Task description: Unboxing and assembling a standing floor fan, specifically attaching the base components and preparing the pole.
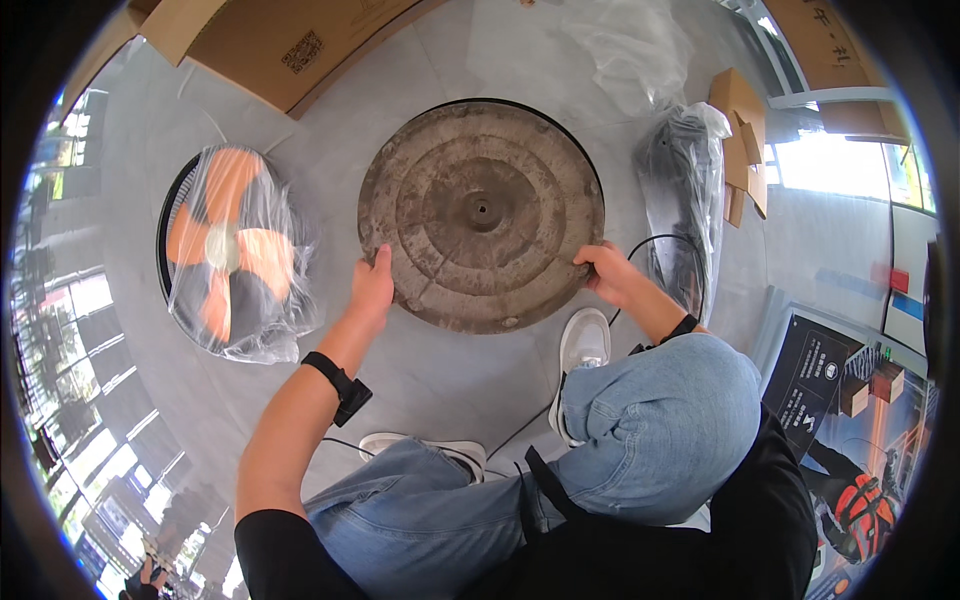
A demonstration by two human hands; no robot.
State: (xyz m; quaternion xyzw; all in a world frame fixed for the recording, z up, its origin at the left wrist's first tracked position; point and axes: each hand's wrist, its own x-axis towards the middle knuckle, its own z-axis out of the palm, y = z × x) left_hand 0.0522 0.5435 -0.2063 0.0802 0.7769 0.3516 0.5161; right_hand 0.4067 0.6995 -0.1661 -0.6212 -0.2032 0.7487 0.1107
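Note:
Between my hands is a round base (482, 240), a mottled grey-brown disc with stepped rings and a small square hole at its centre. A thin black edge (560, 122) shows along its far right side. My left hand (374, 287) grips the rim at the near left, thumb on the upper face and the other fingers mostly hidden. At the near right, my right hand (610, 273) holds the rim with its fingers curled round it. Whether the disc rests on the floor or is slightly raised, I cannot tell.
To the left lies a fan head with orange blades (222, 245) in clear plastic. A plastic-wrapped dark part (682, 200) and cardboard pieces (742, 140) are at the right. A large carton (290, 50) stands at the far left. A black cable (520, 430) runs by my shoes.

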